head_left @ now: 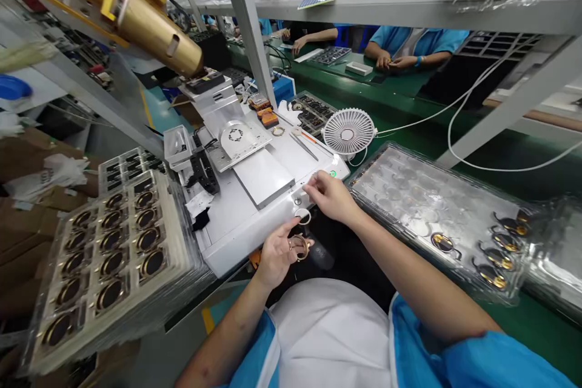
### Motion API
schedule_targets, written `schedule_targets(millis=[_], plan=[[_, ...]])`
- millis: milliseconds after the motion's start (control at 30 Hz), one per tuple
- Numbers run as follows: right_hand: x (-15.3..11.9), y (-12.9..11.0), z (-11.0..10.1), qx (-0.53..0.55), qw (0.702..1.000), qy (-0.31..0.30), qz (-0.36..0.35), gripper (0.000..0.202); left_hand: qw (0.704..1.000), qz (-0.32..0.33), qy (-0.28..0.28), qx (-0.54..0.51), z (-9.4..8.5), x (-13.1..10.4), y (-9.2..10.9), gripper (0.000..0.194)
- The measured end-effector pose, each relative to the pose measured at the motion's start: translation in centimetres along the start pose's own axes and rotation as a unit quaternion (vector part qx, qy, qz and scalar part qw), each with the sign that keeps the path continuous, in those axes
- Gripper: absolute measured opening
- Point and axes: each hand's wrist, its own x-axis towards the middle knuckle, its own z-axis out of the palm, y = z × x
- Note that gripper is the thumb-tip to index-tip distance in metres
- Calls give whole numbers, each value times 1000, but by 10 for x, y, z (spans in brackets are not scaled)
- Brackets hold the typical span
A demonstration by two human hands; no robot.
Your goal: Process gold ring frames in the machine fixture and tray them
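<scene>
My left hand (278, 253), palm up in front of the machine's front edge, holds a gold metal ring (300, 247) in its fingers. A thin white ring (302, 216) shows at the tip of its index finger. My right hand (331, 195) is just above and to the right, at the corner of the white machine (245, 224), with thumb and forefinger pinched together; what they hold, if anything, is too small to tell. A flat metal plate (264, 174) lies on the machine behind my hands, with a metal fixture (236, 138) beyond it.
Stacked trays of round dark parts (109, 260) stand at left. A clear tray (422, 212) with several round parts is at right, beside a small white fan (348, 132). Tweezers (304, 147) lie on the machine. A brass-coloured cylinder (159, 33) hangs upper left. People sit across the green bench.
</scene>
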Motion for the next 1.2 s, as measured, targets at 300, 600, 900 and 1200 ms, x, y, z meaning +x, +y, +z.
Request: schedule_targets(millis=[300,600,900,1200], plan=[[41,-12,17,-48,993,66,81,31,986,107,-11,130,-9,-23,11,91],[-61,20,32,277,957,-26,82,61,794,248,-70,551,6,-5,-7,114],[-70,14,2,356,919,13,170,64,933,170,-141,284,17,6,-5,93],[-74,18,-1,394,896,3,207,69,768,250,-172,564,14,5,-6,97]])
